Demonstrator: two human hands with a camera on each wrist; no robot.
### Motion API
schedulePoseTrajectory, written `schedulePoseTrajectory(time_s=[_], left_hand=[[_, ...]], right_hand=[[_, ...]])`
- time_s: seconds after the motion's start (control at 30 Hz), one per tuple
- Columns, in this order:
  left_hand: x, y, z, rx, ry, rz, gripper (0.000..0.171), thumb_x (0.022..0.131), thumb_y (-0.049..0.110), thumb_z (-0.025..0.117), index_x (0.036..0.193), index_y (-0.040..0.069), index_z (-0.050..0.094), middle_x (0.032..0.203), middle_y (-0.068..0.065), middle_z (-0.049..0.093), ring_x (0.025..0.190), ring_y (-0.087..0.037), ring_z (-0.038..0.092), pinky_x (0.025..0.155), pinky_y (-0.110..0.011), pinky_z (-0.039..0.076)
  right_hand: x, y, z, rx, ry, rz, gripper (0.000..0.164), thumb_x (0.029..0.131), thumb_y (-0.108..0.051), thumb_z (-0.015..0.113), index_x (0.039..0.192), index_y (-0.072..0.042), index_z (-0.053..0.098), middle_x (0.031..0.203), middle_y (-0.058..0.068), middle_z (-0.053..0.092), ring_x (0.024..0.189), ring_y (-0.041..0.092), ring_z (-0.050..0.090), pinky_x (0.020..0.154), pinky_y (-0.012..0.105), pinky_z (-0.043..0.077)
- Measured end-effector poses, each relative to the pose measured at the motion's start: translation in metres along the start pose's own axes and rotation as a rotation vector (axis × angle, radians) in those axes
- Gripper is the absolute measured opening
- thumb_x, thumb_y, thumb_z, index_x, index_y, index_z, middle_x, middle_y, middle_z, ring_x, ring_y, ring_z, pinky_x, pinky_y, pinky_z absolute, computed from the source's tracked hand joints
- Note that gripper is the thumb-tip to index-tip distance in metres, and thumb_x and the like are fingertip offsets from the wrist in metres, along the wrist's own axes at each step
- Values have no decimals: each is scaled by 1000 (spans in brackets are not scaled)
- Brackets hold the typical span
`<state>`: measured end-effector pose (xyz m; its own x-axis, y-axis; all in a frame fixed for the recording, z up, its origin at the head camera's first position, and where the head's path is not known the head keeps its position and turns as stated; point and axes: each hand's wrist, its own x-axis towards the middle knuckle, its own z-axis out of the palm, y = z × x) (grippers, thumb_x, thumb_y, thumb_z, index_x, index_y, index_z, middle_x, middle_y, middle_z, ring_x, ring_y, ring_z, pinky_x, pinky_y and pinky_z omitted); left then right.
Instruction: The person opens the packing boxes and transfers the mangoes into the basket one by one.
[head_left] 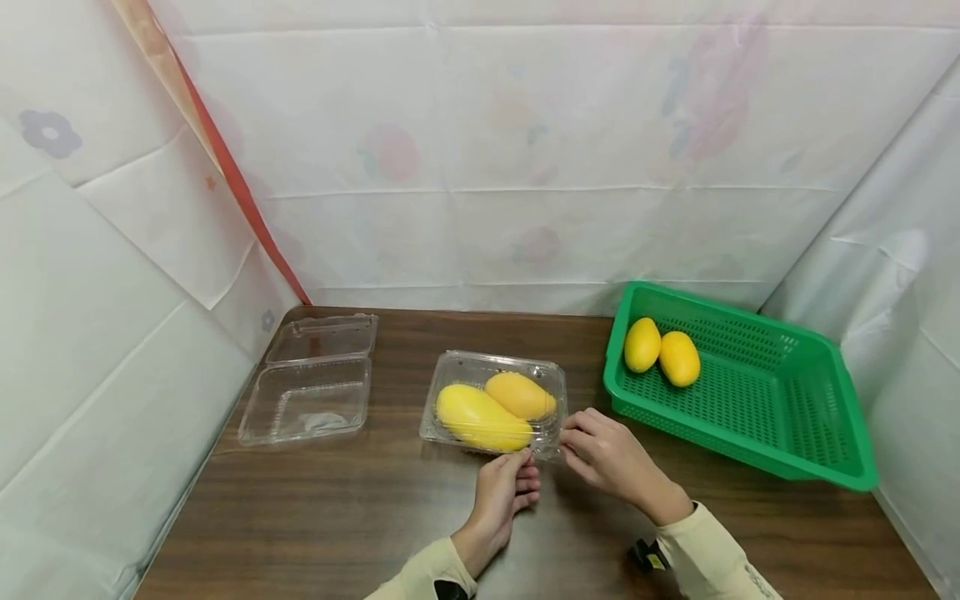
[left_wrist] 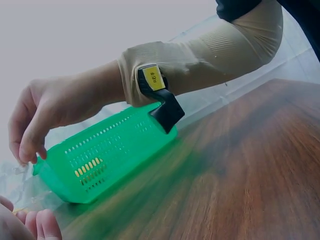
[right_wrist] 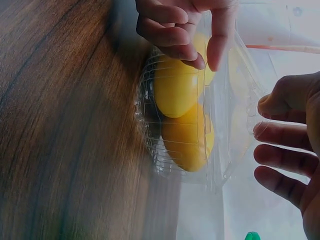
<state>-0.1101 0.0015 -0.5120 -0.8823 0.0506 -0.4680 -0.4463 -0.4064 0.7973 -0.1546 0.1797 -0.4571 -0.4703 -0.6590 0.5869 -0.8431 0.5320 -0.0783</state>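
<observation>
A clear plastic clamshell container [head_left: 444, 367] with two yellow mangoes [head_left: 480, 415] in it stands on the table in the middle of the head view. At its front edge, my left hand [head_left: 501, 493] pinches the rim between thumb and index finger, the other fingers loosely bent. My right hand [head_left: 617, 457] is at the front right corner. In the right wrist view, its thumb and index finger hold the edge of the lid [right_wrist: 245, 102]. The lid stands at an angle over the base there, and the mangoes show through the ribbed side wall.
To the left, a second clear clamshell container [head_left: 318, 367] lies with its lid folded back. On the right stands a green perforated basket [head_left: 780, 400] with two mangoes [head_left: 679, 359] at its left end. White patterned sheets [head_left: 480, 150] hang behind and beside the brown wooden table [head_left: 360, 500].
</observation>
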Motion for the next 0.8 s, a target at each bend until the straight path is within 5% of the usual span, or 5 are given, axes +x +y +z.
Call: schedulePoseTrajectory(time_s=[0.27, 0.8], left_hand=[[-2, 2, -6, -11, 17, -28, 27, 93, 28, 59, 97, 2, 63, 74, 3, 59, 64, -10, 58, 60, -24, 51], [-3, 17, -33, 13, 55, 20, 27, 95, 29, 59, 99, 2, 63, 76, 4, 61, 65, -9, 57, 60, -23, 48]], right_hand=[[-2, 1, 1, -5, -19, 2, 20, 66, -5, 81, 82, -11, 71, 87, -2, 63, 78, 11, 55, 66, 22, 51], [1, 1, -1, 41, 12, 10, 21, 66, -3, 82, 81, -13, 71, 87, -3, 63, 79, 10, 55, 65, 20, 49]])
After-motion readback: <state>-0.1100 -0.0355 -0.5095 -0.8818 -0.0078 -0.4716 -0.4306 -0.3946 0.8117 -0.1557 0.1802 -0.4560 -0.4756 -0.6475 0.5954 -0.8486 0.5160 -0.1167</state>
